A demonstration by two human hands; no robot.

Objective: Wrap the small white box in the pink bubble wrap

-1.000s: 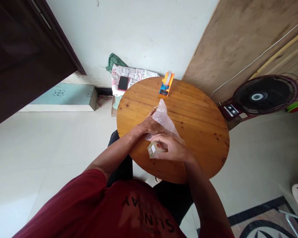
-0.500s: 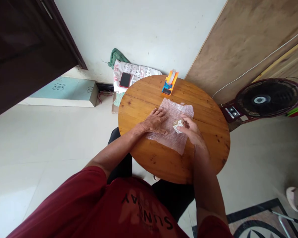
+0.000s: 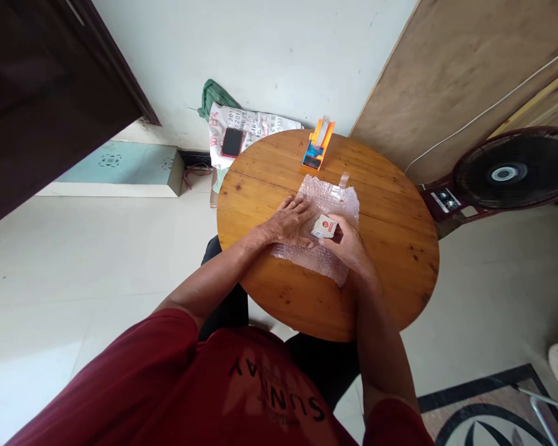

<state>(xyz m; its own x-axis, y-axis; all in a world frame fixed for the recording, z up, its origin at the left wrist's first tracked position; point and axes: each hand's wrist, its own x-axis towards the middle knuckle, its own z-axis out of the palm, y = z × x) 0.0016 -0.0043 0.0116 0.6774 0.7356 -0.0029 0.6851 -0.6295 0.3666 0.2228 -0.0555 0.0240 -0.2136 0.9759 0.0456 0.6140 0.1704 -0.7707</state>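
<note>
A round, orange-brown wooden tabletop (image 3: 390, 248) carries a wrinkled, pinkish-clear bubble-wrap sheet (image 3: 323, 263). My left hand (image 3: 289, 224) presses flat on its left side, fingers fanned. My right hand (image 3: 351, 244) pinches a small, whitish, red-printed box (image 3: 324, 227) over the sheet's middle, between my hands; I cannot tell whether it touches down.

Small white cardboard box (image 3: 324, 227): right end obscured by bare right hand (image 3: 348, 246). Round black fan (image 3: 534, 170): cropped at right. Dark brown door (image 3: 51, 105): cropped at upper left.
</note>
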